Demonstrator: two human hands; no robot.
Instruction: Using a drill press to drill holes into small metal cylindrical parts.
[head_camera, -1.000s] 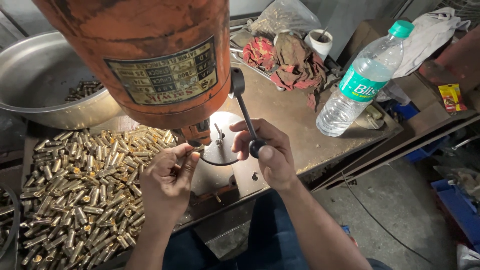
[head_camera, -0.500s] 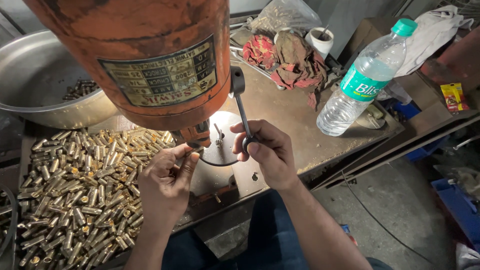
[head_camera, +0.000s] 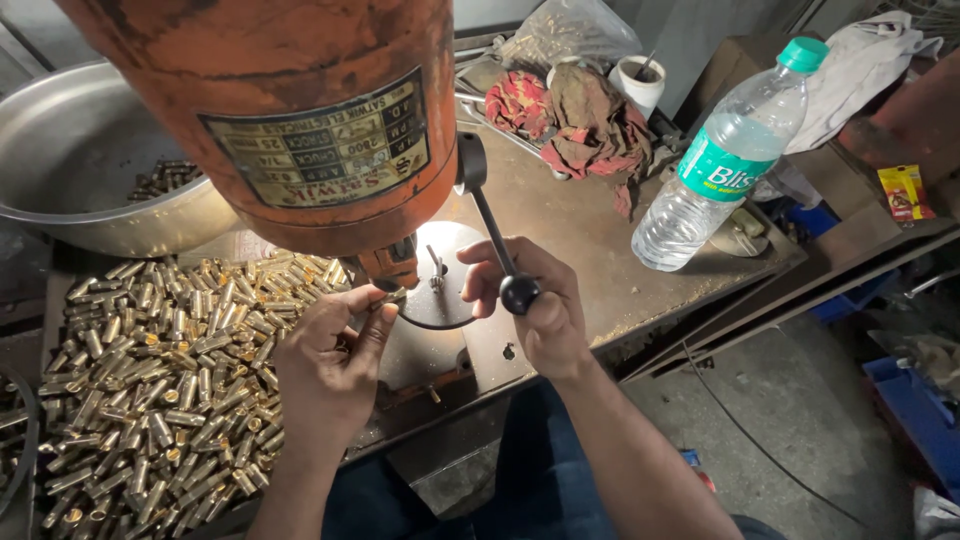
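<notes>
**2 hands at the orange drill**

Under the big rusty orange drill machine (head_camera: 290, 110), the left hand (head_camera: 325, 370) has its fingers pressed together, pinching a small shiny brass tube (head_camera: 392, 297) right below the drill's tip. The tube is mostly hidden by the fingers. The right hand (head_camera: 535, 300) is wrapped tight around the black ball knob (head_camera: 519, 292) of the thin black lever (head_camera: 490, 220). Between the 2 hands sits a round grey metal plate (head_camera: 445, 285) with a small pin standing on it. A big heap of brass tubes (head_camera: 150, 380) lies just left of the left hand. A wide silver metal bowl (head_camera: 70, 170) sits behind the heap. A clear plastic water bottle with a green cap (head_camera: 725, 160) stands well apart on the right, near some red and brown rags (head_camera: 580, 120).
</notes>
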